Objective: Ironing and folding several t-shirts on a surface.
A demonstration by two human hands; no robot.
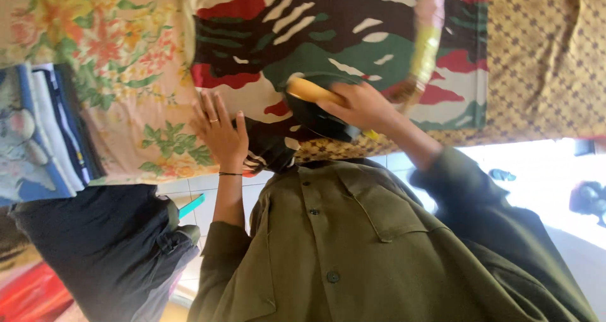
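Right grip [360, 107] around iron [319, 111] on camouflage cloth [328, 38], left palm [219, 129] beside.

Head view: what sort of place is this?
Probably a home ironing spot: a camouflage cloth spread over floral bedding, the right hand on what looks like an iron, folded clothes stacked aside, tiled floor.

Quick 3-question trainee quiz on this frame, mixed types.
1. True or false: the left hand lies open and flat on the cloth.
2. What grips the yellow-and-black tool? A) left hand B) right hand C) neither
3. Fill in: the cloth under the tool has a ___ pattern.
Key: 1 true; 2 B; 3 camouflage.
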